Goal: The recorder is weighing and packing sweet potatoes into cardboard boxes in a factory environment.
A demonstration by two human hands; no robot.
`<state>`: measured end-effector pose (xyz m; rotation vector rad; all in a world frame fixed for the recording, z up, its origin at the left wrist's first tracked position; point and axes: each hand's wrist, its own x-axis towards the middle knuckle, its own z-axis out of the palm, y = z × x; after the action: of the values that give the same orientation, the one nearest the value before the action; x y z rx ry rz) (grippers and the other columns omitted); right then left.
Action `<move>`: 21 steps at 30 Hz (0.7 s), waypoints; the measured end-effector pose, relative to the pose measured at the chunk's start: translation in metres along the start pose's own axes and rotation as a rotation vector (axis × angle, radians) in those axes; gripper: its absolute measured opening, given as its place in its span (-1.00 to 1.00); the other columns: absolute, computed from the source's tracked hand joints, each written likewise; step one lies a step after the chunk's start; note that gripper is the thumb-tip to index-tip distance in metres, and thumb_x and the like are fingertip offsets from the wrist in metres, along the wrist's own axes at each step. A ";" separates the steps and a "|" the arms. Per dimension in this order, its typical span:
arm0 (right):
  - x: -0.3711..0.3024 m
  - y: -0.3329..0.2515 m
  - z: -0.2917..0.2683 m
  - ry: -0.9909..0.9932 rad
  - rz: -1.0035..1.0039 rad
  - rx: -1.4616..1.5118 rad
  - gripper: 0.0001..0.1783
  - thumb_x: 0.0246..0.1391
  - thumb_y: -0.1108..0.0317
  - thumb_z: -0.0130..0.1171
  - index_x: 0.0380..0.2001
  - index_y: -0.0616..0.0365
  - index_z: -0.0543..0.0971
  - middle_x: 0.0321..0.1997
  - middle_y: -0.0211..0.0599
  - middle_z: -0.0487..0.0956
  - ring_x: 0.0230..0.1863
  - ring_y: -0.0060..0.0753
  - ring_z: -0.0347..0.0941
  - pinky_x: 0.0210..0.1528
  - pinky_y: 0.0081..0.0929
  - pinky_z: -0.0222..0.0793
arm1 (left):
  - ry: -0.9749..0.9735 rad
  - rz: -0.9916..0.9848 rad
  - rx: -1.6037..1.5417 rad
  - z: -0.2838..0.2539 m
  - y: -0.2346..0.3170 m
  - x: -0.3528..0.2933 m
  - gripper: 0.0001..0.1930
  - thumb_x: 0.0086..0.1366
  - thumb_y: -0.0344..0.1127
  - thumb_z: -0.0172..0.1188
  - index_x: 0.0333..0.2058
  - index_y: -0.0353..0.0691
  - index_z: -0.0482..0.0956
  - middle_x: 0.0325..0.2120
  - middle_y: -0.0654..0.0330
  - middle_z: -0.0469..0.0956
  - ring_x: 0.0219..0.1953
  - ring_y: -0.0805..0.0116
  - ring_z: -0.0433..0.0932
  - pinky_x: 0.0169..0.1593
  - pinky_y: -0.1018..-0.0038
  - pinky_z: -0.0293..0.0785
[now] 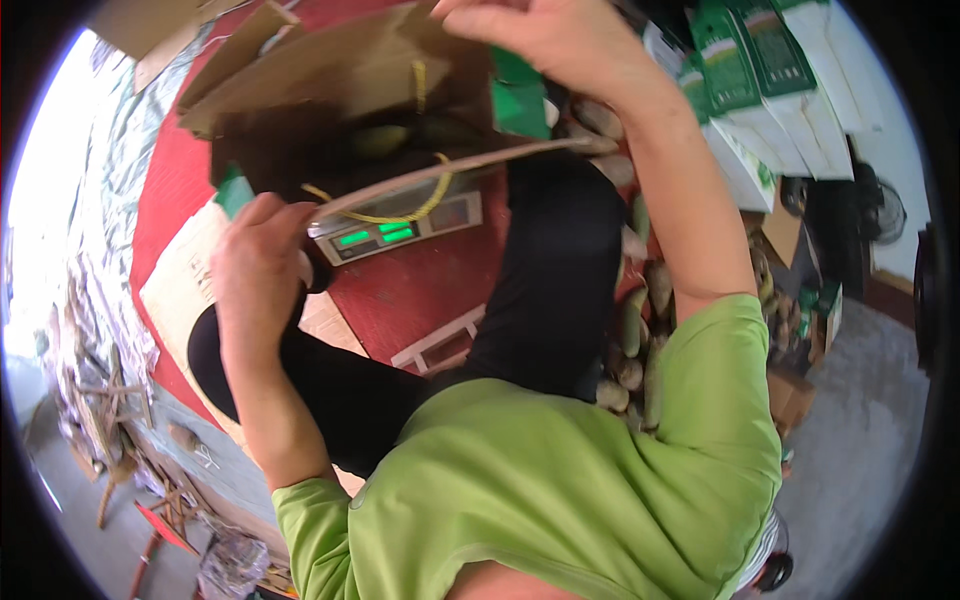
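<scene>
An open cardboard box [290, 95] stands in front of me on a digital scale [462, 215] with lit green digits. Yellow rope handles [420, 200] hang from its walls, and green printed panels [520, 95] show at its corners. In its shadowed inside lie pale green oblong vegetables [380, 140], their kind unclear. My left hand [258, 265] is closed on the near left corner of the box, thumb and fingers at its edge. At the far right, my right hand [560, 40] pinches the top edge of the box's far wall; its fingertips are partly cut off by the frame.
Both stand on a red surface [400, 295], with my black-clad knees close on either side. Many oblong vegetables [630, 330] lie to my right. White and green cartons [770, 110] are stacked at the far right, near a fan [885, 210]. Crumpled clear plastic [230, 565] lies at lower left.
</scene>
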<state>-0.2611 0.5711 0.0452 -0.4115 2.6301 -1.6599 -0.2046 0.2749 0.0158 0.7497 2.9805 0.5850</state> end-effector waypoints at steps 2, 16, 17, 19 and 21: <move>-0.036 0.007 -0.031 0.174 0.054 0.093 -0.68 0.14 0.41 0.13 -0.05 0.30 0.49 -0.27 -0.38 0.59 -0.27 -0.66 0.46 -0.22 -0.69 0.39 | 0.034 0.028 -0.024 0.001 -0.002 0.000 -0.84 0.13 -0.44 0.11 -0.32 -0.16 0.62 -0.48 0.13 0.45 -0.38 0.08 0.50 -0.31 0.27 0.40; -0.346 0.247 0.044 0.278 0.628 -0.327 -0.63 -0.02 0.34 0.24 -0.12 0.25 0.54 -0.23 -0.13 0.59 -0.20 -0.18 0.54 -0.14 -0.38 0.42 | 0.007 0.069 0.019 0.004 -0.018 -0.007 -0.86 0.19 -0.54 0.15 -0.26 -0.35 0.59 -0.40 0.11 0.55 -0.34 0.24 0.54 -0.21 0.44 0.42; -0.408 0.294 0.064 0.254 0.698 -0.388 -0.60 -0.04 0.26 0.25 -0.12 0.22 0.54 -0.21 -0.02 0.58 -0.15 -0.03 0.51 -0.11 -0.29 0.42 | -0.006 0.094 0.012 0.016 -0.011 0.005 -0.87 0.19 -0.54 0.15 -0.26 -0.37 0.58 -0.41 0.11 0.55 -0.36 0.25 0.52 -0.23 0.45 0.42; -0.429 0.315 0.095 0.182 0.944 -0.351 -0.50 -0.09 0.13 0.27 -0.08 0.18 0.52 -0.18 0.09 0.57 -0.07 0.08 0.48 -0.10 -0.20 0.43 | -0.020 0.082 0.024 0.019 -0.009 0.007 -0.87 0.19 -0.54 0.15 -0.27 -0.38 0.58 -0.42 0.11 0.54 -0.36 0.25 0.51 -0.23 0.45 0.41; -0.416 0.280 0.122 0.245 1.242 -0.112 -0.34 -0.15 0.05 0.34 0.01 0.15 0.46 -0.09 0.04 0.55 -0.04 0.04 0.49 -0.12 -0.18 0.45 | 0.003 0.020 0.064 0.005 -0.013 -0.004 -0.88 0.19 -0.54 0.15 -0.27 -0.39 0.58 -0.42 0.10 0.54 -0.37 0.24 0.50 -0.23 0.46 0.40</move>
<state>0.0966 0.6687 -0.3137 1.2298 2.1696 -1.1030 -0.2062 0.2639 0.0057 0.7842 3.0111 0.4936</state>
